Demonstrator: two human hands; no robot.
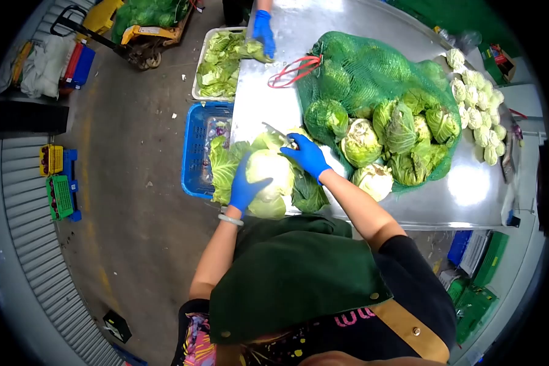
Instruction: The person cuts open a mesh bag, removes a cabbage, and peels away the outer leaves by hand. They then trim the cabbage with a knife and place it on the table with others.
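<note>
The steel table [482,204] spreads out before me from twelve round to three o'clock. On it, toward one to two o'clock from the cabbage I'm working at, lies the big green net bag [372,76], full of cabbages, with several showing bare of the mesh on the side near me. Farther out, between two and three o'clock, sits a pile of pale cabbages [482,113]. My dark green apron [293,277] covers me at six. The blue basket [191,158] stands beside the table edge at nine to ten o'clock, and the white crate [196,76] of leaves is at eleven. My cabbage [271,171] rests right in front of me at the near edge of the table, with loose green leaves [222,171] around it, some reaching over the basket. My left hand [244,188], blue-gloved, grasps its nine o'clock side, thumb laid across it. My right hand [307,155], gloved too, is at two o'clock of it, fingers closed on the knife [276,131], whose blade points toward ten. At twelve, a co-worker's blue-gloved hand [263,33] is over leaves by the crate. Red straps [296,72] hang from the bag's near-left end.
</note>
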